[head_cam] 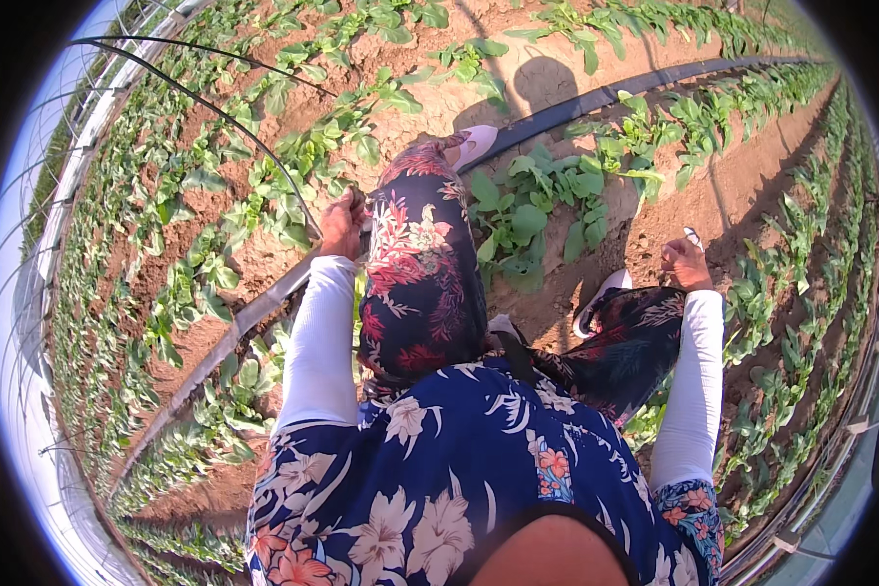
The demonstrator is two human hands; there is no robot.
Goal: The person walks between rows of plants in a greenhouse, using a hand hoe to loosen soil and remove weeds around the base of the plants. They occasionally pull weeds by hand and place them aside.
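My left hand (343, 224) is beside my left knee, close to the floral trousers (417, 278), with its fingers curled. Whether anything lies within those fingers is hidden. Off to the right, my right hand (685, 262) is closed around a small shiny object (693, 236), perhaps a blade, whose tip juts out above the fist. Between my legs grows a clump of broad-leaved green plants (535, 205) in dry brown soil (648, 234). My pale shoe (476, 143) rests by a flat dark irrigation hose (579, 105).
Rows of leafy plants (784, 227) run along both sides. The hose continues as a greyish strip (245, 319) on the left. A thin black hoop (227, 117) arches down near my left hand. White plastic sheeting (22, 351) and greenhouse ribs border the far left.
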